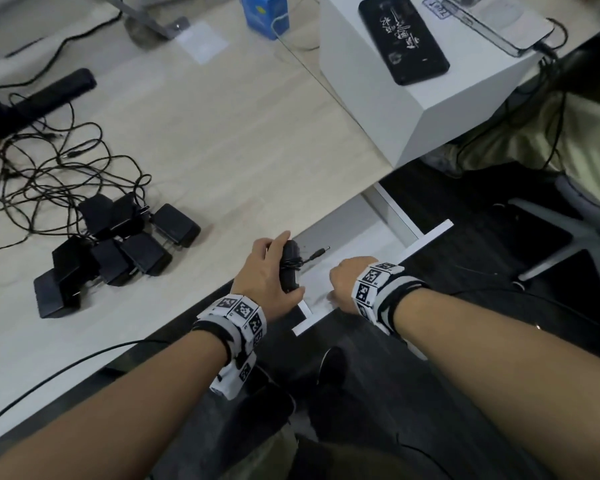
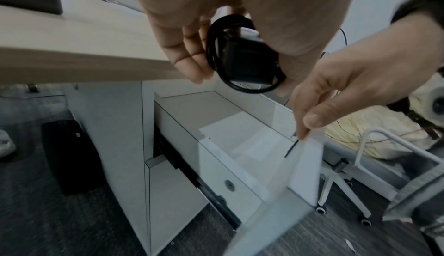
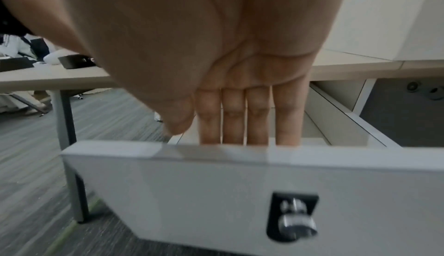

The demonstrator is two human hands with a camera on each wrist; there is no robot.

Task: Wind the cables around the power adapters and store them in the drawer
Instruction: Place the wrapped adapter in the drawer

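The left hand (image 1: 269, 271) grips a wound power adapter (image 1: 289, 268) over the open drawer (image 1: 426, 237), right hand (image 1: 343, 282) hooking its front at three o'clock; the loose plug (image 1: 317, 253) could unwind or snag.

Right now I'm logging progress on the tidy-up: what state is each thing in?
drawer: pulled open, nothing visible inside.
right hand: fingers hooked over the drawer front.
left hand: grips the wound adapter.
wound adapter: cable coiled round it, plug tip sticking out, held above the drawer.
loose adapters: on the desk, cables unwound and tangled.
black phone: screen dark.
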